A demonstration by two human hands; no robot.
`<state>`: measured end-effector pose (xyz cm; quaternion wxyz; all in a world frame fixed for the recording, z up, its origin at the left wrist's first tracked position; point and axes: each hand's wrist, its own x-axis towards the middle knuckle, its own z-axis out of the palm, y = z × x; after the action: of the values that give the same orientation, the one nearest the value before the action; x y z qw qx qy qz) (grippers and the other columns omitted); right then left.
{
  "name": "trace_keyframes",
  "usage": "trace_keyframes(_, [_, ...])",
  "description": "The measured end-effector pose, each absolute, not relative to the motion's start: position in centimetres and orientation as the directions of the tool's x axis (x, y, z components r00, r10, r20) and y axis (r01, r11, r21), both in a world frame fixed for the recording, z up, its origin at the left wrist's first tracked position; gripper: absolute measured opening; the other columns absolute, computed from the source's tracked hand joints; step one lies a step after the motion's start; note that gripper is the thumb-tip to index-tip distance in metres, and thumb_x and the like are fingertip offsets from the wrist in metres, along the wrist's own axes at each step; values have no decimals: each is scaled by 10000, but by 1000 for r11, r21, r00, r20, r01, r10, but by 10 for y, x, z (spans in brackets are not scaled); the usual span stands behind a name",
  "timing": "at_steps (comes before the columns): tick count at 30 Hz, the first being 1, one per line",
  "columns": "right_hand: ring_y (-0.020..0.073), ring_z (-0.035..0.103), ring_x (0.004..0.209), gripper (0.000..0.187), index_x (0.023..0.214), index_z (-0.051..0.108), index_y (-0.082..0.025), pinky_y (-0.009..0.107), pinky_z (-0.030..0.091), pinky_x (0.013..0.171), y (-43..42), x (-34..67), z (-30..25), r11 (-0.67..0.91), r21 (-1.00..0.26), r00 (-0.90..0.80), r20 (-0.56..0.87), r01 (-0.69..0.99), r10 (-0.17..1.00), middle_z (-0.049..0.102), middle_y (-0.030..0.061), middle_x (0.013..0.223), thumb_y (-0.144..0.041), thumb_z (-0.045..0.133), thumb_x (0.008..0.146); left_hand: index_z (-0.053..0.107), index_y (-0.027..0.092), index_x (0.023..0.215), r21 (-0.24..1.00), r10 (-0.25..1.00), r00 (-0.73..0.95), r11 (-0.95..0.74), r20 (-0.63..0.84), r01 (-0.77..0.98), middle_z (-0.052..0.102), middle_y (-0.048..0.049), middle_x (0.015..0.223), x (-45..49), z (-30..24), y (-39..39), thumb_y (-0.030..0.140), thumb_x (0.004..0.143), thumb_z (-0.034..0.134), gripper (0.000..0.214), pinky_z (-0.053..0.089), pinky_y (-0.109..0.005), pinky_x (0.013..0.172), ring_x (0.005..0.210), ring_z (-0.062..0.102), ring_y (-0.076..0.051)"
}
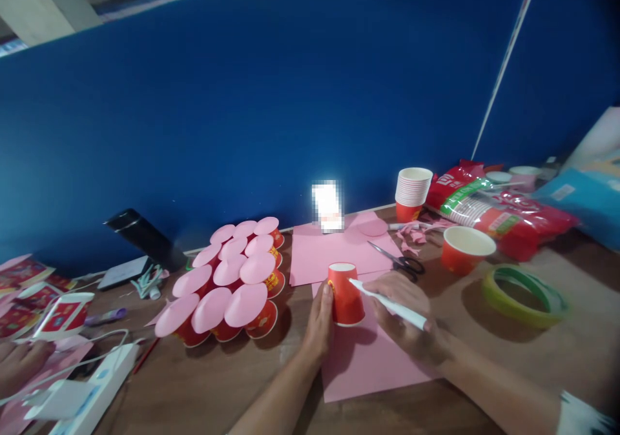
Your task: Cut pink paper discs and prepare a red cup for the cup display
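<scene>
An upside-down red paper cup (347, 303) stands on a sheet of pink paper (372, 370) in front of me. My left hand (318, 322) grips the cup's left side, with the thumb near its upper part. In my right hand (404, 312) is a white pen (394, 307), its tip at the right side of the cup close to the upturned base; whether it touches cannot be made out. Behind the cup lie more pink sheets (314, 254) and a pair of scissors (404, 262).
Left are several upturned red cups topped with pink paper discs (230, 270), a power strip (97, 390), a black bottle (145, 238) and another person's hand (22, 364). Right are stacked cups (413, 190), a cup packet (494, 206), an upright cup (467, 251) and a tape roll (494, 293).
</scene>
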<state>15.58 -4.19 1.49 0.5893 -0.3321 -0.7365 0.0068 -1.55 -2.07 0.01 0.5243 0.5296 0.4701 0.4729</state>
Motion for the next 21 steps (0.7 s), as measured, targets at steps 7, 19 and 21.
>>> trace_keyframes(7, [172, 640, 694, 183, 1003, 641, -189, 319, 508, 647, -44, 155, 23, 777, -395, -87, 865, 490, 494, 688, 44, 778, -100, 541, 878, 679, 131, 1072, 1000, 995, 99, -6, 4, 16, 693, -131, 1194, -16, -2, -21, 710, 838, 452, 665, 436, -384, 1015, 1196, 566, -312])
trace_keyframes(19, [181, 660, 733, 174, 1024, 614, -213, 321, 538, 658, -46, 154, 24, 774, -424, -83, 852, 470, 517, 691, 39, 810, -130, 512, 911, 630, 111, 1218, 997, 997, 4, 76, -76, 29, 600, -179, 1347, -19, -18, -18, 710, 844, 446, 729, 344, -444, 1113, 1305, 486, -344])
trace_keyframes(21, [184, 664, 745, 183, 1035, 613, -207, 318, 541, 654, -46, 154, 22, 775, -435, -79, 849, 458, 523, 691, 51, 827, -136, 486, 923, 636, 119, 1216, 992, 994, -38, 105, -102, 64, 584, -175, 1369, -21, -19, -17, 714, 828, 473, 728, 299, -454, 1145, 1364, 421, -350])
